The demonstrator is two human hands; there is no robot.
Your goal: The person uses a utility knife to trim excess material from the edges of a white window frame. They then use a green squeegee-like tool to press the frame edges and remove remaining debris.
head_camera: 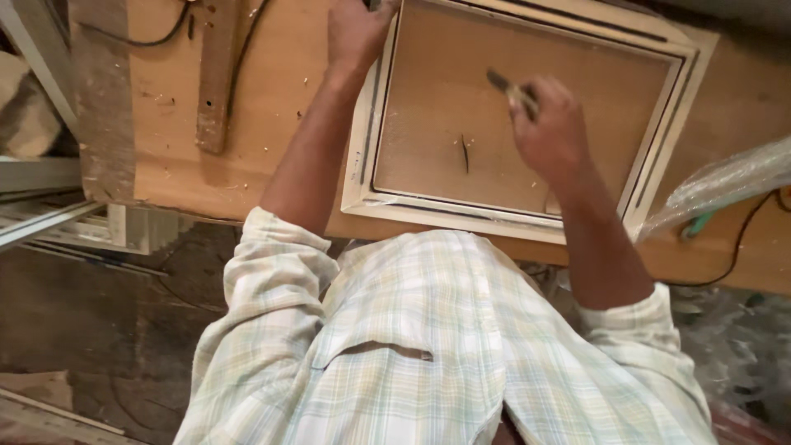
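A cream-coloured picture frame [362, 165] with a brown backing board [445, 107] lies face down on a wooden workbench [165, 132]. My left hand [356, 33] presses on the frame's upper left edge. Over the middle of the backing board, my right hand [550, 132] is closed around a small dark-tipped tool [504, 85]. A short dark mark or nail [465, 153] lies on the board to the left of that hand.
A wooden strip [216, 78] and a dark cable [156, 37] lie on the bench at the left. Clear plastic wrap [725, 181] sits at the right, with another cable [737, 247] under it. Metal rails [41, 218] stand off the bench's left end.
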